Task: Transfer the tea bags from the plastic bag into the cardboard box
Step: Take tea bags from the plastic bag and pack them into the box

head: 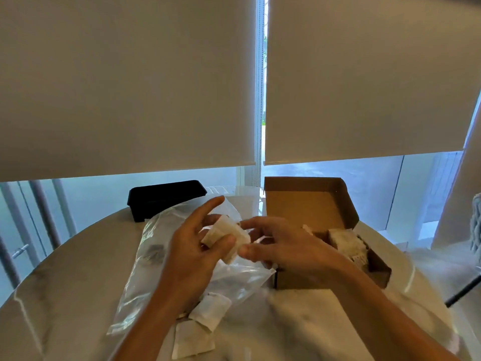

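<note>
A small stack of pale tea bags (226,237) is held above the clear plastic bag (153,251), which lies crumpled on the table. My left hand (194,252) grips the stack with thumb and fingers, index finger pointing out. My right hand (279,247) pinches the stack's right end. The brown cardboard box (309,204) stands open just to the right, lid raised, with several tea bags (347,244) inside. More tea bags (205,319) lie at the plastic bag's near mouth, under my left forearm.
A black rectangular tray (166,198) stands at the table's far edge behind the plastic bag. The round marble table (65,295) ends close to a window with lowered blinds. A chair part shows at the far right.
</note>
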The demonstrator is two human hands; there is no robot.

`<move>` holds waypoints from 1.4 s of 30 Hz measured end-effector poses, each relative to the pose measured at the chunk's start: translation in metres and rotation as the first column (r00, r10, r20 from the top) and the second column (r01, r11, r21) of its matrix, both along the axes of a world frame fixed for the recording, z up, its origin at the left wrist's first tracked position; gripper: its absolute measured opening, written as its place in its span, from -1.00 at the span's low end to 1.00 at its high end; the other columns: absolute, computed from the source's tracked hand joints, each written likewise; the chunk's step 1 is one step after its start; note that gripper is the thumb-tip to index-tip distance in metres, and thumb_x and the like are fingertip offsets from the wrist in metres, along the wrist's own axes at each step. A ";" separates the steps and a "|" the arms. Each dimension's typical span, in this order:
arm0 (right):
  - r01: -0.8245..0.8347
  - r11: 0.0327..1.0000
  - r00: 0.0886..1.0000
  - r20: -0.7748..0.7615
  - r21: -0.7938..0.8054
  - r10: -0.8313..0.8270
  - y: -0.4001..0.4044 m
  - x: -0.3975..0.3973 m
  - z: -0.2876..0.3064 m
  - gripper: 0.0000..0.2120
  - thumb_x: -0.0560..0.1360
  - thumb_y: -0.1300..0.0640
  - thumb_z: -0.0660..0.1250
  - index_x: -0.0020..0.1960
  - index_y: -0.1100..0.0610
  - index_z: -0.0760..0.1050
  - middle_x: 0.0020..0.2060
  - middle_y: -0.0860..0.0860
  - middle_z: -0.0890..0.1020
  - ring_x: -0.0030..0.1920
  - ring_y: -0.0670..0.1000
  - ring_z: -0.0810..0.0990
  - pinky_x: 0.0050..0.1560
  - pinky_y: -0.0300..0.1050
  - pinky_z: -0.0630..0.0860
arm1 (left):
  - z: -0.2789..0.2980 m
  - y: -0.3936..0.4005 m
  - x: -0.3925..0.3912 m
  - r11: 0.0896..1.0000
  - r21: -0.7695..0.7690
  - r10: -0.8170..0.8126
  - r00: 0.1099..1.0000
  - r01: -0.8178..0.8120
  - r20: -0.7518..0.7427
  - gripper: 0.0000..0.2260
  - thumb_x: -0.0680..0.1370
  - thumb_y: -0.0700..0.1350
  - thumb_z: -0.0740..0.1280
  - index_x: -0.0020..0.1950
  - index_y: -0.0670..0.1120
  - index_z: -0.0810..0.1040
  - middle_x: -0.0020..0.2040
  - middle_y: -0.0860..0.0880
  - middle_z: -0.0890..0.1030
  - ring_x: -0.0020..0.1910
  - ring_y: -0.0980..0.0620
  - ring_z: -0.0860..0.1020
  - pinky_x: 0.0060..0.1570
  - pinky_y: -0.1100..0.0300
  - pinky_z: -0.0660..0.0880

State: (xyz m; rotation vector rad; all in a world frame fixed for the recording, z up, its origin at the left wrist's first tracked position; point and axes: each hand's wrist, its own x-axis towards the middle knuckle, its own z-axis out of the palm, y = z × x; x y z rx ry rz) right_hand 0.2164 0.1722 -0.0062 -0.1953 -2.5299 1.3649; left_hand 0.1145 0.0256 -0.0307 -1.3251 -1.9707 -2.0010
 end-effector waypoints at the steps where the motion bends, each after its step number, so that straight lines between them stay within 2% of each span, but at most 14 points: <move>1: -0.022 1.000 0.999 -0.033 -0.017 0.021 -0.006 -0.006 -0.004 -0.76 0.44 -0.06 0.39 0.11 -0.14 0.51 -0.09 -0.14 0.64 -0.14 -0.07 0.63 -0.21 -0.31 0.54 | -0.001 0.001 0.000 1.000 0.010 0.017 1.000 -0.017 0.005 -0.54 0.35 0.08 0.42 0.18 0.42 0.41 0.04 0.36 0.56 0.05 0.28 0.57 -0.18 0.41 0.52; 5: 0.007 0.989 0.992 -0.126 -0.146 -0.025 -0.011 -0.008 -0.014 -0.84 0.41 -0.04 0.38 -0.11 0.03 0.63 -0.35 -0.06 0.63 -0.37 -0.13 0.54 -0.23 -0.27 0.50 | 0.000 0.002 0.000 0.997 -0.008 0.071 0.996 -0.070 0.059 -0.59 0.36 0.04 0.39 0.17 0.28 0.42 0.04 0.26 0.55 -0.04 0.19 0.60 -0.19 0.38 0.54; 10: 0.079 0.966 0.976 -0.178 -0.248 -0.126 -0.002 -0.001 -0.019 -0.74 0.28 -0.11 0.38 -0.16 0.04 0.65 -0.39 0.02 0.63 -0.41 -0.07 0.52 -0.23 -0.12 0.52 | 0.000 0.000 -0.004 0.996 -0.066 -0.046 0.994 0.053 0.102 -0.66 0.37 -0.05 0.44 0.13 0.11 0.53 -0.17 0.00 0.68 -0.16 0.03 0.66 -0.17 0.22 0.58; 13: 0.052 0.969 0.985 -0.145 -0.241 -0.089 0.002 -0.001 -0.021 -0.60 0.22 -0.11 0.44 0.04 -0.06 0.58 -0.22 -0.02 0.69 -0.28 -0.06 0.62 -0.12 -0.08 0.58 | -0.001 0.001 -0.004 0.997 -0.063 -0.045 0.993 0.052 0.107 -0.69 0.42 -0.20 0.44 0.11 0.05 0.56 -0.22 -0.02 0.68 -0.21 0.01 0.66 -0.20 0.25 0.57; 16: 0.018 0.977 0.996 -0.085 -0.210 -0.036 0.001 -0.003 -0.025 -0.39 0.19 -0.08 0.53 0.18 -0.25 0.40 -0.03 -0.18 0.65 -0.01 -0.10 0.63 -0.05 -0.20 0.59 | 0.001 0.001 -0.003 0.996 -0.062 -0.055 0.988 0.064 0.141 -0.69 0.44 -0.22 0.42 0.14 0.02 0.54 -0.24 -0.01 0.67 -0.23 0.01 0.65 -0.23 0.29 0.55; 18: -0.026 0.989 0.995 -0.095 -0.146 0.012 -0.006 -0.002 -0.027 -0.53 0.30 -0.02 0.51 0.15 -0.20 0.44 -0.07 -0.22 0.63 -0.01 -0.17 0.60 -0.12 -0.30 0.56 | 0.002 0.001 -0.001 0.995 -0.075 -0.062 0.989 0.073 0.136 -0.69 0.44 -0.21 0.42 0.15 0.03 0.54 -0.23 0.00 0.67 -0.26 0.03 0.63 -0.26 0.30 0.54; 22: -0.026 0.988 0.987 -0.162 -0.155 0.000 -0.012 0.000 -0.025 -0.94 0.44 0.02 0.41 -0.20 -0.12 0.59 -0.42 -0.10 0.56 -0.41 -0.16 0.51 -0.30 -0.37 0.43 | 0.003 0.000 0.000 0.996 -0.072 -0.034 0.988 0.046 0.153 -0.71 0.42 -0.16 0.43 0.11 0.06 0.56 -0.20 0.02 0.68 -0.30 0.08 0.61 -0.29 0.32 0.51; 24: -0.021 0.983 0.983 -0.183 -0.184 -0.013 -0.008 0.001 -0.024 -0.90 0.44 0.05 0.42 -0.26 -0.04 0.63 -0.46 -0.02 0.52 -0.43 -0.12 0.45 -0.30 -0.34 0.42 | 0.004 -0.002 -0.002 0.998 -0.052 -0.018 0.981 0.028 0.194 -0.72 0.40 -0.13 0.44 0.10 0.02 0.58 -0.18 0.01 0.68 -0.31 0.10 0.59 -0.26 0.27 0.50; 26: 0.000 0.981 0.986 -0.165 -0.194 -0.033 -0.005 0.001 -0.025 -0.95 0.42 0.06 0.43 -0.15 0.01 0.66 -0.42 0.03 0.55 -0.41 -0.09 0.47 -0.28 -0.30 0.44 | 0.005 -0.004 -0.005 0.998 -0.002 -0.054 0.961 0.056 0.270 -0.70 0.34 -0.08 0.44 0.07 -0.03 0.61 -0.15 -0.04 0.69 -0.28 0.06 0.59 -0.22 0.21 0.52; 30: -0.011 0.992 0.998 -0.060 -0.123 0.004 -0.015 -0.004 -0.029 -0.53 0.29 -0.11 0.45 0.19 -0.14 0.50 -0.32 -0.06 0.60 -0.33 -0.14 0.56 -0.18 -0.26 0.52 | 0.009 -0.007 -0.003 0.976 0.127 -0.212 0.886 0.174 0.414 -0.72 0.35 -0.11 0.37 0.05 -0.09 0.62 -0.13 -0.06 0.65 -0.22 0.06 0.57 -0.17 0.25 0.53; 32: -0.011 1.000 1.000 -0.019 -0.016 0.011 -0.028 -0.007 -0.031 -0.45 0.28 -0.17 0.44 0.25 -0.19 0.43 -0.31 -0.07 0.57 -0.31 -0.17 0.54 -0.16 -0.26 0.51 | 0.010 -0.006 0.000 0.959 0.165 -0.282 0.853 0.232 0.440 -0.74 0.37 -0.14 0.35 0.05 -0.11 0.60 -0.17 -0.03 0.64 -0.25 0.11 0.57 -0.19 0.27 0.54; 36: 0.033 0.996 0.994 -0.107 0.081 -0.024 -0.045 -0.012 -0.034 -0.78 0.49 -0.02 0.35 0.13 -0.07 0.56 -0.34 -0.15 0.55 -0.34 -0.23 0.53 -0.23 -0.32 0.47 | 0.012 -0.007 0.002 0.935 0.222 -0.351 0.804 0.275 0.480 -0.74 0.38 -0.15 0.33 0.06 -0.12 0.61 -0.19 -0.03 0.62 -0.28 0.10 0.54 -0.22 0.27 0.54; 39: 0.093 0.990 0.991 -0.107 0.103 -0.082 -0.038 -0.012 -0.035 -0.85 0.51 -0.01 0.32 0.04 -0.04 0.61 -0.19 -0.22 0.62 -0.16 -0.22 0.60 -0.06 -0.33 0.56 | 0.014 -0.010 -0.003 0.925 0.288 -0.368 0.779 0.249 0.508 -0.74 0.37 -0.15 0.35 0.04 -0.13 0.62 -0.13 -0.07 0.61 -0.25 0.07 0.51 -0.22 0.27 0.55; 42: 0.136 0.984 0.986 -0.116 0.113 -0.123 -0.025 -0.009 -0.033 -0.88 0.50 0.01 0.34 0.01 -0.06 0.62 -0.19 -0.25 0.62 -0.12 -0.22 0.59 -0.07 -0.38 0.55 | 0.014 -0.012 -0.008 0.934 0.298 -0.328 0.801 0.196 0.502 -0.72 0.37 -0.13 0.34 0.07 -0.10 0.61 -0.01 -0.11 0.64 -0.17 0.03 0.58 -0.15 0.22 0.58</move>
